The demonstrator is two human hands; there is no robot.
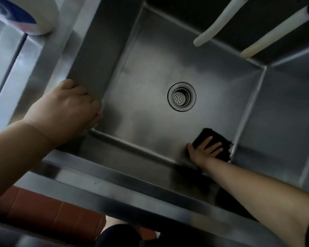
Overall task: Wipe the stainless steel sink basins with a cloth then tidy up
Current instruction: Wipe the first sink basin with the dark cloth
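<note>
Dark cloth [215, 142] down flat on the basin floor, tucked into the near right corner, edge against the right wall. Right hand [206, 148] spread on top of it, fingers straight, pressing. Stainless steel sink basin [150, 68] deep and square, round drain strainer [181, 96] sitting mid-floor, well apart from the cloth. Left hand [70, 107] up on the near left rim, fingers curled over the edge into the basin, gripping it. Two pale hoses [216, 24] hanging in over the far right. White container [25, 15] with blue label on the ledge at far left. Red floor tiles [48, 211] below the front edge.
</note>
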